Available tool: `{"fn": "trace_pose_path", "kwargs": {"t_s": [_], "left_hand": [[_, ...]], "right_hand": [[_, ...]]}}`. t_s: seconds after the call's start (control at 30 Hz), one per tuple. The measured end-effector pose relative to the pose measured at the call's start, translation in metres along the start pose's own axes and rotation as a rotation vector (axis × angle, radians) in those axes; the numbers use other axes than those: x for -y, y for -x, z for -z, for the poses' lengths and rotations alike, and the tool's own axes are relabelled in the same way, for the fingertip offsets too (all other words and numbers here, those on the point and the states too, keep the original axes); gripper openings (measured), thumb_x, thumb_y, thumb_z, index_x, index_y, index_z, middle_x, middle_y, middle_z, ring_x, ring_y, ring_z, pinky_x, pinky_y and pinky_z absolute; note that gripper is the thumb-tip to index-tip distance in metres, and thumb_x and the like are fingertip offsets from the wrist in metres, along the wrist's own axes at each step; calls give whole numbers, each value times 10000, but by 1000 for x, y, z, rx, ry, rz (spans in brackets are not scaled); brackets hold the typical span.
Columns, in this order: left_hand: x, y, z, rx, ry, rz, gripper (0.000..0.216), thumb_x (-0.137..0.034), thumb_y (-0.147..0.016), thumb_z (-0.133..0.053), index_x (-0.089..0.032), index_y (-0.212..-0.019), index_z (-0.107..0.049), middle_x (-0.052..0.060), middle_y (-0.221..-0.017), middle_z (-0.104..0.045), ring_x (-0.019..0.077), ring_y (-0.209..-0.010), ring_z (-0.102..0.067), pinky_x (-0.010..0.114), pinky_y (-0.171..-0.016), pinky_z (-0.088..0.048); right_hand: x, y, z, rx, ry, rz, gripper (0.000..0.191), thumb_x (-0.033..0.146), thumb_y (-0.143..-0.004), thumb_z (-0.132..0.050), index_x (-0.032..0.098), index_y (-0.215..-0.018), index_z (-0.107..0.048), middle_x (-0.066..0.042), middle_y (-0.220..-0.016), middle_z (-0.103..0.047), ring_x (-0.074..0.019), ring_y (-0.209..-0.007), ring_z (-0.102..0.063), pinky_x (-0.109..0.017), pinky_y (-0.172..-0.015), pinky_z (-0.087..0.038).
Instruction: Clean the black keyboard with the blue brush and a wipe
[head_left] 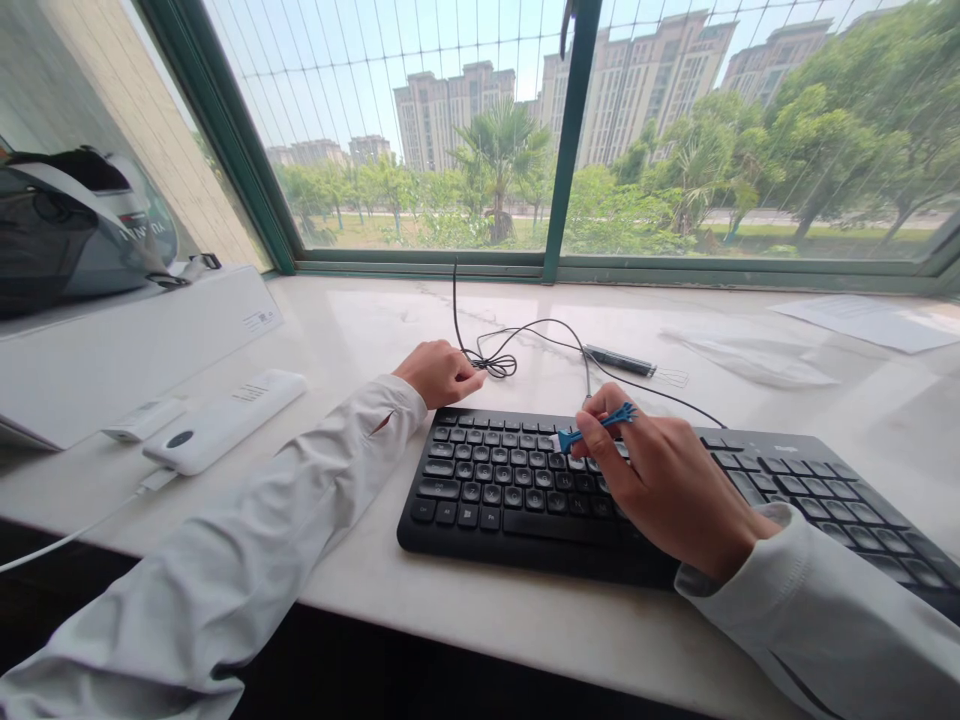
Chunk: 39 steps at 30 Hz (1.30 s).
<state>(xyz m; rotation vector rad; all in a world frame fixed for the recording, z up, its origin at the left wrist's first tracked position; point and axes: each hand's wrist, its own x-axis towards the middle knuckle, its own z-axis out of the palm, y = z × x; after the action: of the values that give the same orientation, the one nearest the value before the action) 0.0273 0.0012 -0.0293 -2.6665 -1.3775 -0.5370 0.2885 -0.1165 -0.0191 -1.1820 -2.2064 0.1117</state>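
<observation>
A black keyboard (559, 527) lies across the white stone sill in front of me. Pinched between the thumb and fingers of my right hand (667, 480) is a small blue cleaning brush (574, 438). Its pale bristle end meets the upper rows of keys near the middle; a splayed blue tail sticks out past my fingers. My left hand (441, 373) rests just behind the keyboard's far left corner, fingers curled under. Beside its thumb lies a bundled black cable (499, 366). Whether those curled fingers hold anything is hidden.
A dark-handled tool with thin wire loops (622, 361) lies behind the keyboard. Clear plastic wrap (750, 358) and a paper sheet (862, 318) are at the right. On the left are a white power bank (232, 420), a long white box (135, 350) and a helmet (82, 230).
</observation>
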Motion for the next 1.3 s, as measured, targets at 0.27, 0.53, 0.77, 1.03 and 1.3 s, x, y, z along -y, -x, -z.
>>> {"fn": "trace_pose_path", "kwargs": {"t_s": [0.27,0.53,0.77,1.03,1.3], "left_hand": [[0,0,0,5,-12,7,490,-398,-848,-482,-196,-417,-596,-53,-402,-288,100,-451,-192,280,-532,-185],[1,0,-1,-13,-5,-5,489,-396,-845,-489,-194,-412,-589,-53,-401,-276,96,-451,-169,277,-525,-183],[-2,0,2,-22,20,-9,463,-376,-828,-518,-203,-407,-603,-58,-389,-259,98,-447,-167,277,-512,-172],[0,0,1,7,-1,16,489,-404,-841,-488,-199,-406,-581,-53,-406,-267,103,-457,-172,286,-530,-181],[0,-1,0,15,8,26,483,-410,-829,-493,-199,-403,-576,-41,-405,-292,109,-461,-204,300,-554,-162]], "right_hand": [[0,-1,1,7,-17,14,179,306,-1012,-351,231,-873,-435,23,-636,-629,-161,-552,-611,-277,-556,-380],[-2,-1,4,-21,-24,-2,221,336,-1018,-353,225,-855,-452,11,-680,-623,-159,-603,-605,-282,-592,-393],[2,-1,6,-10,-24,36,237,323,-1018,-343,223,-828,-443,20,-618,-576,-150,-541,-557,-284,-575,-384],[4,0,7,-14,-18,72,202,294,-1005,-351,217,-847,-451,22,-559,-570,-153,-483,-557,-288,-539,-383],[5,0,8,-14,-5,81,206,273,-997,-339,213,-834,-451,31,-541,-539,-144,-462,-531,-281,-525,-369]]}}
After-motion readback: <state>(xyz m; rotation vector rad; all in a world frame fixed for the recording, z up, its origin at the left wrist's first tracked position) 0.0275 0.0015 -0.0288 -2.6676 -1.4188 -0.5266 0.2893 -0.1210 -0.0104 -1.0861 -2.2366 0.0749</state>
